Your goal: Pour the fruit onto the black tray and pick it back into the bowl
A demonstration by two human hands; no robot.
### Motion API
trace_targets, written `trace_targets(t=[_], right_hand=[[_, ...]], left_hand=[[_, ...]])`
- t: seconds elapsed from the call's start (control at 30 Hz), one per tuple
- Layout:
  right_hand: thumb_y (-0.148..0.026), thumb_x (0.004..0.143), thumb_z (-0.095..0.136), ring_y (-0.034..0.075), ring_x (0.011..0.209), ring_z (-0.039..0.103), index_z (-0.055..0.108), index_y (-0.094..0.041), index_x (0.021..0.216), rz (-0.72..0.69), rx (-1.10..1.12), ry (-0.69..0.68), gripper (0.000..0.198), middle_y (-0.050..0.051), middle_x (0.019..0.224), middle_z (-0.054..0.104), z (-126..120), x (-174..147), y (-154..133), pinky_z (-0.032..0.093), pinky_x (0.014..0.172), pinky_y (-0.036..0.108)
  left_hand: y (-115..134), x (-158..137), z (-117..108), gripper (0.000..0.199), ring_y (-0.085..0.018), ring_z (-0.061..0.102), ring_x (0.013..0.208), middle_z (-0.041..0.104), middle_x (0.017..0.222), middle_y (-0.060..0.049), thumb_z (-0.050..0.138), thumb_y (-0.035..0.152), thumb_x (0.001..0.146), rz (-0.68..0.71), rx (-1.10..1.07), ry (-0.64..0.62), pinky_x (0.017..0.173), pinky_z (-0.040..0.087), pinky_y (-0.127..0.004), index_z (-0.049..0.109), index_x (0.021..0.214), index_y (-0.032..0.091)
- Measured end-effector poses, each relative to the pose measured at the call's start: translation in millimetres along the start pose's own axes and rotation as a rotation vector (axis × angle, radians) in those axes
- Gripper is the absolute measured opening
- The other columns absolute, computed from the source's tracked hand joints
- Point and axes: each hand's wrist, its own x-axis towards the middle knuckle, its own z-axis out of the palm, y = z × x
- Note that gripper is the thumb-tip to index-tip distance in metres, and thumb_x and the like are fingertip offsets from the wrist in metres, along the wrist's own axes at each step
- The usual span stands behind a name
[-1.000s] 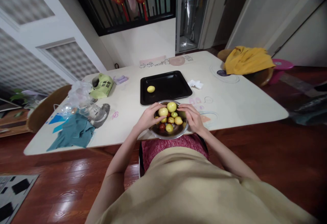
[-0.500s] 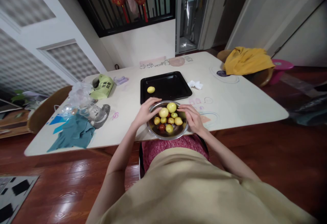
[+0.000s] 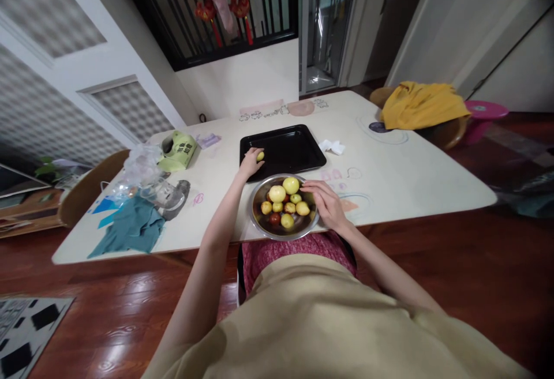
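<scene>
A yellow lemon (image 3: 260,156) lies at the near left of the black baking tray (image 3: 294,147), partly covered by my left hand (image 3: 250,164). The fingers of that hand are closed around it. In front of the tray stands a steel bowl (image 3: 259,226) with several yellow and green-yellow fruits (image 3: 277,194) and a few reddish ones (image 3: 274,218) inside. My right hand (image 3: 328,203) rests at the bowl's right rim, its fingers stretched out over the edge and holding no fruit.
Left on the white table (image 3: 208,211) are a teal cloth (image 3: 132,226), clear plastic bags (image 3: 142,165) and a green bag (image 3: 182,149). A crumpled tissue (image 3: 333,147) lies right of the tray. A yellow garment (image 3: 422,105) hangs over a chair at the right.
My left hand has left the bowl's rim, reached forward to the tray and closed on the lemon there. My right hand stays at the bowl. The view has shifted slightly.
</scene>
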Motion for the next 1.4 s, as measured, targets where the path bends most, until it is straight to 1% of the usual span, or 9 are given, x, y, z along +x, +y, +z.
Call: trace_targets(t=[0.13,0.27,0.47,0.6,0.7,0.83,0.93,1.07,1.4], right_hand=[[-0.042,0.114,0.037,0.027,0.120,0.070,0.077,-0.025,0.116,-0.012,0.002,0.006,0.043,0.012,0.121,0.076,0.1,0.9,-1.2,0.059,0.106,0.052],[-0.043,0.114,0.037,0.028,0.120,0.069,0.077,-0.025,0.116,-0.002,0.002,0.006,0.044,0.012,0.121,0.076,-0.1,1.3,-1.4,0.058,0.106,0.052],[-0.045,0.113,0.037,0.028,0.122,0.069,0.077,-0.026,0.116,0.020,0.007,-0.008,0.044,0.011,0.123,0.076,-0.6,-0.1,-1.9,0.057,0.109,0.053],[-0.044,0.111,0.046,0.028,0.115,0.071,0.076,-0.026,0.115,0.035,0.011,0.020,0.035,0.011,0.117,0.077,-2.8,7.2,-2.4,0.059,0.104,0.052],[-0.042,0.107,0.055,0.030,0.114,0.071,0.075,-0.027,0.121,0.027,-0.032,-0.014,0.029,0.011,0.118,0.077,-7.1,22.5,-2.9,0.059,0.104,0.053],[-0.040,0.104,0.062,0.033,0.133,0.064,0.068,-0.029,0.140,-0.045,-0.104,-0.213,0.038,0.010,0.138,0.073,-12.5,48.4,-1.5,0.052,0.116,0.060],[-0.035,0.101,0.067,0.034,0.141,0.060,0.061,-0.030,0.150,-0.096,-0.127,-0.392,0.050,0.010,0.148,0.068,-11.8,63.4,3.6,0.049,0.119,0.061],[-0.028,0.097,0.070,0.034,0.135,0.064,0.064,-0.027,0.148,-0.150,-0.141,-0.542,0.051,0.012,0.142,0.071,-6.0,73.2,11.3,0.052,0.114,0.059],[-0.028,0.095,0.072,0.033,0.115,0.068,0.070,-0.024,0.133,-0.068,-0.141,-0.435,0.039,0.012,0.123,0.075,-13.9,62.1,-14.4,0.059,0.103,0.055]], left_hand=[[6.5,-2.4,-2.7,0.034,-0.031,0.067,0.114,0.067,0.118,-0.013,0.073,0.009,0.084,-0.003,-0.004,0.015,0.115,0.050,-0.059,0.071,0.118,0.016],[31.5,-20.8,-26.8,0.037,-0.030,0.067,0.119,0.069,0.127,-0.015,0.074,0.016,0.089,0.054,-0.017,0.061,0.113,0.052,-0.054,0.069,0.125,0.016],[112.6,-101.2,-73.2,0.047,-0.028,0.069,0.123,0.071,0.136,-0.012,0.074,0.044,0.098,0.235,-0.153,0.097,0.098,0.061,-0.039,0.064,0.138,0.021],[142.3,-151.4,-71.5,0.045,-0.027,0.072,0.118,0.075,0.129,-0.011,0.077,0.046,0.097,0.374,-0.155,-0.011,0.105,0.059,-0.043,0.066,0.135,0.023],[140.5,-168.2,-56.5,0.046,-0.030,0.069,0.125,0.077,0.126,-0.011,0.080,0.044,0.095,0.446,-0.145,-0.092,0.110,0.055,-0.050,0.068,0.135,0.024],[132.4,-171.0,-43.0,0.044,-0.034,0.061,0.138,0.077,0.129,-0.011,0.082,0.038,0.094,0.457,-0.097,-0.187,0.116,0.049,-0.055,0.070,0.135,0.027],[130.7,-168.9,-40.7,0.042,-0.034,0.058,0.143,0.076,0.130,-0.011,0.082,0.036,0.094,0.458,-0.104,-0.197,0.120,0.046,-0.057,0.072,0.133,0.027],[130.0,-167.5,-40.1,0.032,-0.034,0.055,0.147,0.071,0.136,-0.012,0.078,0.034,0.096,0.459,-0.139,-0.170,0.123,0.045,-0.059,0.074,0.127,0.027],[129.7,-169.0,-36.5,0.031,-0.036,0.052,0.152,0.066,0.145,-0.013,0.081,0.033,0.093,0.408,-0.190,-0.172,0.124,0.046,-0.061,0.074,0.123,0.028]])
